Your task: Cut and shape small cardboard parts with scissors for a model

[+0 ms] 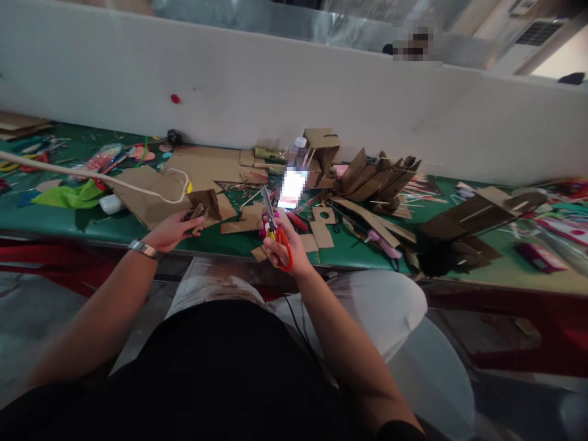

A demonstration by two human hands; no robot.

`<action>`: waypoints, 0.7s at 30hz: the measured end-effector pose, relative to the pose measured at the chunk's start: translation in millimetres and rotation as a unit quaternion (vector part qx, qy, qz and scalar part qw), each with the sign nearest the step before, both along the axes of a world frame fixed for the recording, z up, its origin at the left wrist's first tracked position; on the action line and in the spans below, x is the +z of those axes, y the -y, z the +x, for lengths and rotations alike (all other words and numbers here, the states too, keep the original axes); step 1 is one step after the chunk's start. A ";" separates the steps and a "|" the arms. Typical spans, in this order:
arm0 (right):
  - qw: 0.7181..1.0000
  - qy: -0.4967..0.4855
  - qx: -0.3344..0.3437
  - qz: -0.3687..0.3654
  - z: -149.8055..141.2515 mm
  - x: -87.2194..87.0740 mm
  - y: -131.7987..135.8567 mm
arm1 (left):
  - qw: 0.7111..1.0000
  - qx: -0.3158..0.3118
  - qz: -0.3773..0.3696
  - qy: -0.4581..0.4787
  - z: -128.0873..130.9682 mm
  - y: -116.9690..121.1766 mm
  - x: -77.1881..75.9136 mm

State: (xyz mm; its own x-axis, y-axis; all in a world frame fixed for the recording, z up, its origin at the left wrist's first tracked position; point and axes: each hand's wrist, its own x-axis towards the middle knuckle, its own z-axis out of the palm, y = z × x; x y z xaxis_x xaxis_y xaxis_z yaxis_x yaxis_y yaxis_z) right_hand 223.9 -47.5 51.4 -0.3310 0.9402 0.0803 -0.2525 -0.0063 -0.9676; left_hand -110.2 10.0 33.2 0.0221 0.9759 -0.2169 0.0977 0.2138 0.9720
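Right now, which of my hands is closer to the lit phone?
Right. Your right hand holds scissors just in front of the lit phone; your left hand, with cardboard, is farther left.

text: none legible | phone screen (pixel 292 187): lit, blurred | purple box label (pixel 547 260): too small to read

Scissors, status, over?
Right hand: holding orange-handled scissors, blades pointing away from the body. Left hand: gripping folded cardboard. Close ahead: lit phone, clear bottle, loose cardboard pieces.
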 end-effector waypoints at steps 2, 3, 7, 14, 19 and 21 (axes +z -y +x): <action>1.000 -0.001 -0.005 -0.006 -0.1 -0.9 -0.4 | 1.000 0.007 -0.007 0.019 -0.5 1.8 2.4; 1.000 -0.003 -0.008 -0.008 -0.2 -1.1 -0.5 | 1.000 0.007 -0.010 0.023 -0.9 2.4 3.6; 1.000 -0.013 -0.014 -0.012 -0.8 0.4 0.6 | 0.999 -0.008 -0.010 0.045 -0.4 3.8 5.9; 0.999 -0.008 -0.023 -0.022 -0.1 4.3 0.1 | 0.998 -0.009 0.041 0.044 6.9 4.3 0.9; 0.996 0.012 -0.083 -0.033 1.5 2.5 -8.0 | 0.932 0.029 0.158 -0.324 5.1 0.3 -2.6; 0.993 0.016 -0.108 -0.037 3.3 1.6 -11.3 | 0.885 0.023 0.181 -0.429 4.5 -3.7 -6.7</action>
